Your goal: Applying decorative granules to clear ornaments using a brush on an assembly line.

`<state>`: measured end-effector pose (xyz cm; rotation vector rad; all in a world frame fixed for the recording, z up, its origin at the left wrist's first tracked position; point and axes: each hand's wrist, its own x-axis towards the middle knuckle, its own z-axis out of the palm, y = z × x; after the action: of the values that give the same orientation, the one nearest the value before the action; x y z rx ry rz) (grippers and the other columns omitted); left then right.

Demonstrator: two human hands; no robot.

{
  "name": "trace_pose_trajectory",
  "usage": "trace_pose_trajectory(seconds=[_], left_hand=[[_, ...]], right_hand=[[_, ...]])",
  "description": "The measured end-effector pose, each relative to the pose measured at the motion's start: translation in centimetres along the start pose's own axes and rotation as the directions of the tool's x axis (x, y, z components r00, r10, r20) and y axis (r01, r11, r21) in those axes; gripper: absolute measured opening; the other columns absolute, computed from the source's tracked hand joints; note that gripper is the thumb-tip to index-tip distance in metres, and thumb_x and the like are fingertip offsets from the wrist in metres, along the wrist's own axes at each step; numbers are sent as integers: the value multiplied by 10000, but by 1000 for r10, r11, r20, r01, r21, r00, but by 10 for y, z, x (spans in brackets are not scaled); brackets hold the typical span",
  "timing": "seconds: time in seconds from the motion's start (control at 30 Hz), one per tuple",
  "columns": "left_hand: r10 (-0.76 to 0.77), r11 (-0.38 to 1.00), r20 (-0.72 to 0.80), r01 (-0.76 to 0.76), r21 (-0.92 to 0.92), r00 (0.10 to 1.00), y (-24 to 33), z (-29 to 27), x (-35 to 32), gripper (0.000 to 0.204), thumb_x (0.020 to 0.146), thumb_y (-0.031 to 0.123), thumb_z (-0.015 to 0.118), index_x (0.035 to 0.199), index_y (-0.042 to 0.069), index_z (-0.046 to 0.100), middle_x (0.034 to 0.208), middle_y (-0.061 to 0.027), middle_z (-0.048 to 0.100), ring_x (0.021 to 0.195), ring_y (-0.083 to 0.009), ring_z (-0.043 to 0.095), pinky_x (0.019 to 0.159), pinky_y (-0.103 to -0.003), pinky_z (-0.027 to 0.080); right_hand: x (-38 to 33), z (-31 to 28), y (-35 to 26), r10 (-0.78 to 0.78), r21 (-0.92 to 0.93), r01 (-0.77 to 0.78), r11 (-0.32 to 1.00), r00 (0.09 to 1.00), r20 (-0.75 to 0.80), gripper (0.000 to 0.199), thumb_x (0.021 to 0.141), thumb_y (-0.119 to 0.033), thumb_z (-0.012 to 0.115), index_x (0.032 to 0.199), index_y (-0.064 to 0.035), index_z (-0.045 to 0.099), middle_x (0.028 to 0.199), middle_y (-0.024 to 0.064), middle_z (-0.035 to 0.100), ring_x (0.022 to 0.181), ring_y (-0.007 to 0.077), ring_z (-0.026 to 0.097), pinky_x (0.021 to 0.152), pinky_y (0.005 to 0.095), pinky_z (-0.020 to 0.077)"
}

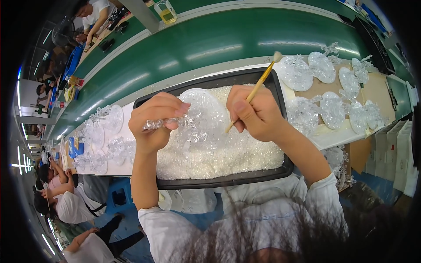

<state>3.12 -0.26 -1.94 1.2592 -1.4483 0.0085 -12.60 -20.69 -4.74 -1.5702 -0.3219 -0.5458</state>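
My left hand [160,117] is closed around the clear, knobbly stem of a transparent ornament [204,111]. The ornament's rounded, glittery body is tilted over a black tray [175,183]. White, sparkling granules [219,160] fill much of this tray. In my right hand [258,115] is a slim paintbrush [263,79], gripped like a pen. Its bristle end points up and away, while the pale handle tip points down beside the ornament's right edge. Whether that tip touches the ornament, I cannot tell.
Several similar clear ornaments [332,109] lie on brown board at the right, and more ornaments [94,131] at the left. Beyond the tray runs a green work surface [210,44] with a bottle of yellowish liquid [165,12]. A blue stool [119,195] and co-workers [72,199] are at the left.
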Motion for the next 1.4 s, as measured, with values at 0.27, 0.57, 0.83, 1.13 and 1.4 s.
trace_pose_trajectory(seconds=[0.27, 0.57, 0.83, 1.13, 1.4], left_hand=[[-16, 1000, -92, 17, 6, 996, -2, -2, 0, 256, 883, 198, 754, 917, -48, 693, 873, -165, 716, 798, -283, 689, 719, -360, 558], [-39, 995, -92, 47, 83, 995, -3, -3, -2, 315, 951, 258, 692, 930, -56, 672, 905, -183, 692, 829, -294, 670, 761, -437, 597], [-60, 998, -196, 64, 16, 979, -7, 0, -4, 255, 903, 210, 745, 945, -39, 710, 921, -153, 721, 862, -239, 679, 749, -316, 541], [-130, 982, -206, 155, 111, 970, -5, -1, -8, 351, 937, 318, 703, 964, -32, 696, 933, -171, 697, 875, -280, 696, 788, -381, 573], [-125, 991, -296, 132, 1, 947, -7, 6, -7, 243, 936, 205, 723, 998, -30, 717, 973, -133, 697, 842, -162, 635, 688, -252, 498]], right_hand=[[0, -2, 2, -47, -24, 46, 999, 997, -53, 364, 1064, -202, 461, 776, -5, 563, 794, 97, 558, 503, 87, 552, 432, 218, 398], [1, -1, 1, -74, -75, 73, 994, 997, -7, 368, 1064, -212, 466, 776, -2, 558, 797, 97, 561, 503, 87, 551, 430, 221, 398], [3, 0, 5, -218, -191, 231, 954, 972, 87, 398, 1066, -227, 460, 756, 1, 563, 752, 101, 555, 495, 83, 518, 414, 209, 390], [1, 3, -2, -133, -165, 148, 975, 987, 95, 401, 1070, -239, 450, 781, 11, 573, 774, 118, 554, 502, 91, 534, 420, 213, 413], [0, 2, 0, -143, -129, 136, 982, 989, -46, 398, 1066, -266, 466, 807, 17, 568, 782, 137, 554, 516, 102, 554, 426, 215, 434]])
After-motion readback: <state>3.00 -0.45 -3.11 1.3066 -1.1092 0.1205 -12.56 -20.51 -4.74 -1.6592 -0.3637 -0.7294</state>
